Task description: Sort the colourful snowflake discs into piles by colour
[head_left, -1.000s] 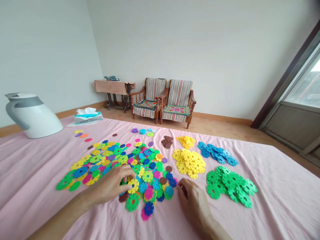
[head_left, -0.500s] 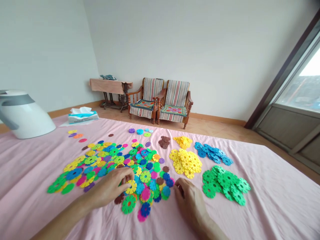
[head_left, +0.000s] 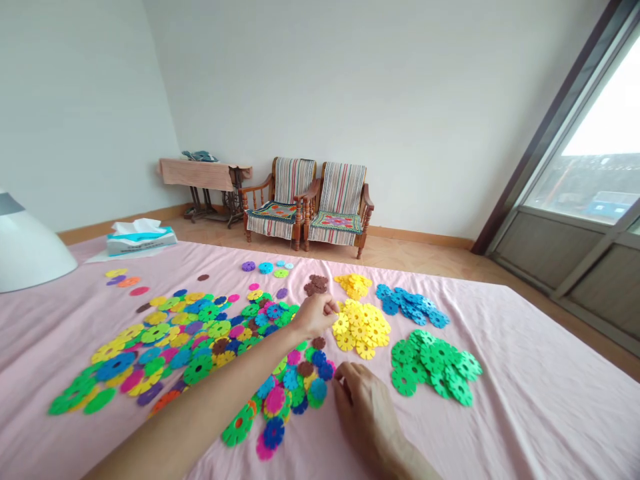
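Right hand (head_left: 367, 407), lower centre, loosely curled beside mixed pile's right edge; grip hidden, can't tell if holding. Mixed pile (head_left: 193, 328) spreads left. Left hand (head_left: 314, 316), mid-frame, fingers bent nearly closed at yellow pile's (head_left: 363, 328) left edge; can't tell if gripping a disc. Probably best: low, light touch, wrist clear of brown pile (head_left: 316, 285) just beyond.

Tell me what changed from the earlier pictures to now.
The left hand moved forward and right from the mixed pile, where it held a yellow piece, to the edge of the large yellow pile; whether it let go is unclear. The right hand stays beside the mixed pile; the green pile and blue pile look unchanged.
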Demonstrator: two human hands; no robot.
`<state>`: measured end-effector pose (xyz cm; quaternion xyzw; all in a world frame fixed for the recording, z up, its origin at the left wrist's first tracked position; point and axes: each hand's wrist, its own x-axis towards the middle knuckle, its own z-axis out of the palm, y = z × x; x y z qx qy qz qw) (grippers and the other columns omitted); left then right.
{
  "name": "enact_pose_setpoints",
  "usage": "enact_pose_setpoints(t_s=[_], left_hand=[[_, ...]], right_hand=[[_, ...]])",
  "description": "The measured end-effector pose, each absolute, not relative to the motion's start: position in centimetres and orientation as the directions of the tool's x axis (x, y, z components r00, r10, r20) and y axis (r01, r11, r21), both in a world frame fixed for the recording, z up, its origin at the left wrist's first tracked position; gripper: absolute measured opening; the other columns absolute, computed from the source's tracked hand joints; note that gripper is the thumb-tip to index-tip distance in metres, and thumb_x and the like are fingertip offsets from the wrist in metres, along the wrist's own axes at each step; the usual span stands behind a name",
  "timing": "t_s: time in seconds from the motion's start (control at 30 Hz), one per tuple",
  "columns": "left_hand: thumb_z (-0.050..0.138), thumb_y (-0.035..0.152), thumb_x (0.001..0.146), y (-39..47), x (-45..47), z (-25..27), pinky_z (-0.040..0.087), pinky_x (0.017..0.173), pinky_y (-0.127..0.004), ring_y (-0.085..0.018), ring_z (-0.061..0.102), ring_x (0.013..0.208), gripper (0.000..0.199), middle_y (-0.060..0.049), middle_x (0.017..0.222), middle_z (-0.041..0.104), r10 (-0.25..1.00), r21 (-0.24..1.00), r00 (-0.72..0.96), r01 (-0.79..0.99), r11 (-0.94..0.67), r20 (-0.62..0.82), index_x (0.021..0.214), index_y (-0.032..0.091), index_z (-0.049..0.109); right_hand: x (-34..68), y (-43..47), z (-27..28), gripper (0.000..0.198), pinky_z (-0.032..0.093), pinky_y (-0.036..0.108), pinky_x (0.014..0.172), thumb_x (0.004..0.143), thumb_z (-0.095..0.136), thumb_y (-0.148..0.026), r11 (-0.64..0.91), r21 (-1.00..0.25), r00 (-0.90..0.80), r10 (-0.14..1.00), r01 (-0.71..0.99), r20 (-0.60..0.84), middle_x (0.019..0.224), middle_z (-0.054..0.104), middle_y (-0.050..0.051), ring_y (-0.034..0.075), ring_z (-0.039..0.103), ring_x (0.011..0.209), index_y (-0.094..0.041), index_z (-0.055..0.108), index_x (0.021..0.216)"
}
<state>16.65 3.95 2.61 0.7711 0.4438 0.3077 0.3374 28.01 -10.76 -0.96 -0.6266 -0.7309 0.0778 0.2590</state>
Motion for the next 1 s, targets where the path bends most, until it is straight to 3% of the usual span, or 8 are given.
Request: enact_pose_setpoints(t_s=[0.33, 0.53, 0.73, 0.87, 1.0], left_hand=[[0.060, 0.009, 0.065, 6.2, 21.7, 1.9, 0.048, 0.062, -0.022, -0.014, 0.063, 0.065, 0.013, -0.002, 0.069, 0.068, 0.890, 0.751, 0.378, 0.503, -0.427, 0.253, 0.074, 0.014, 0.066], [0.056, 0.018, 0.073, 4.6, 15.5, 3.5, 0.049, 0.064, -0.024, -0.015, 0.062, 0.068, 0.013, -0.005, 0.073, 0.066, 0.882, 0.749, 0.384, 0.489, -0.447, 0.275, 0.081, 0.013, 0.064], [0.055, 0.023, 0.073, 2.1, 5.8, 4.5, 0.048, 0.064, -0.026, -0.017, 0.062, 0.069, 0.014, -0.002, 0.074, 0.066, 0.898, 0.727, 0.378, 0.547, -0.414, 0.227, 0.081, 0.016, 0.065], [0.052, 0.028, 0.078, 0.9, 1.4, 4.9, 0.046, 0.065, -0.026, -0.017, 0.062, 0.072, 0.017, -0.002, 0.077, 0.067, 0.901, 0.633, 0.415, 0.665, -0.397, 0.128, 0.080, 0.018, 0.066], [0.058, 0.030, 0.076, -0.6, 0.2, 5.3, 0.044, 0.074, -0.027, -0.020, 0.060, 0.084, 0.019, -0.002, 0.090, 0.065, 0.838, 0.504, 0.542, 0.708, -0.495, 0.061, 0.088, 0.022, 0.069]], right_hand=[[28.1, -10.6, -0.6, 0.017, 0.034, 0.021, 0.057, 0.079, 0.048, -0.006, 0.193, -0.428, -0.080, 0.960, 0.883, 0.268, 0.073, 0.065, 0.003, 0.014, 0.060, 0.067, -0.018, 0.060, 0.077], [28.1, -10.6, -1.0, 0.016, 0.034, 0.021, 0.055, 0.081, 0.047, -0.008, 0.240, -0.395, -0.101, 0.934, 0.887, 0.342, 0.068, 0.064, 0.002, 0.014, 0.059, 0.063, -0.019, 0.057, 0.075], [28.1, -10.9, -1.2, 0.016, 0.035, 0.022, 0.056, 0.083, 0.044, -0.012, 0.246, -0.419, -0.104, 0.937, 0.874, 0.334, 0.069, 0.062, 0.002, 0.014, 0.059, 0.064, -0.020, 0.054, 0.074], [28.2, -10.9, -1.3, 0.015, 0.035, 0.023, 0.057, 0.084, 0.042, -0.014, 0.234, -0.434, -0.108, 0.949, 0.870, 0.296, 0.069, 0.062, 0.001, 0.015, 0.058, 0.064, -0.019, 0.053, 0.076], [28.2, -10.8, -1.6, 0.014, 0.035, 0.023, 0.057, 0.085, 0.042, -0.015, 0.233, -0.437, -0.106, 0.949, 0.868, 0.297, 0.068, 0.061, 0.001, 0.014, 0.057, 0.062, -0.020, 0.052, 0.075]])
